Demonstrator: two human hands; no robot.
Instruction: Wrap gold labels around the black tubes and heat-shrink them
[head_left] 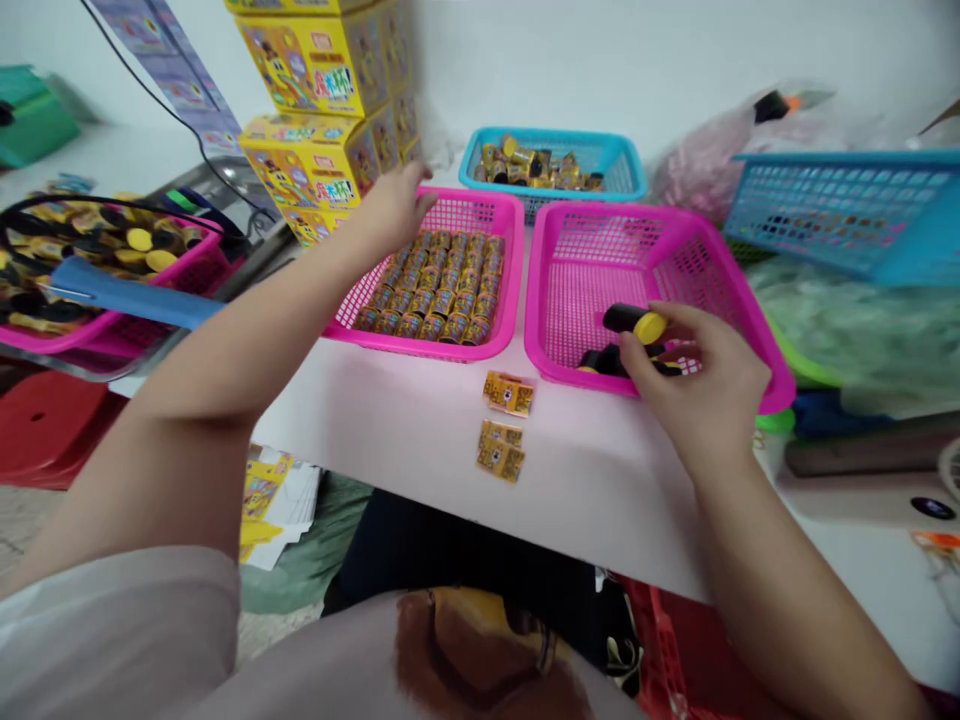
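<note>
My left hand (pixel 397 207) is at the far left corner of a pink basket (pixel 508 300), thumb on the inner side and fingers over the rim, closed on it. Inside stand rows of small cylinders with printed yellow labels (pixel 435 290). In my right hand (pixel 697 375) is a black tube with a yellow cap (pixel 628 320), pinched between thumb and fingers. It is tilted over a second pink basket (pixel 581 265), where a few more black tubes (pixel 611 360) lie near the front wall. Two small groups of yellow printed labels (pixel 510 393) lie on the white table (pixel 420 420).
Yellow printed boxes (pixel 315 150) are stacked at the back left. A blue basket (pixel 626 180) of labelled tubes stands behind the pink ones, and another blue basket (pixel 847 220) sits right. At far left, a pink basket (pixel 217 270) holds many tubes; a red stool (pixel 52 420) stands below.
</note>
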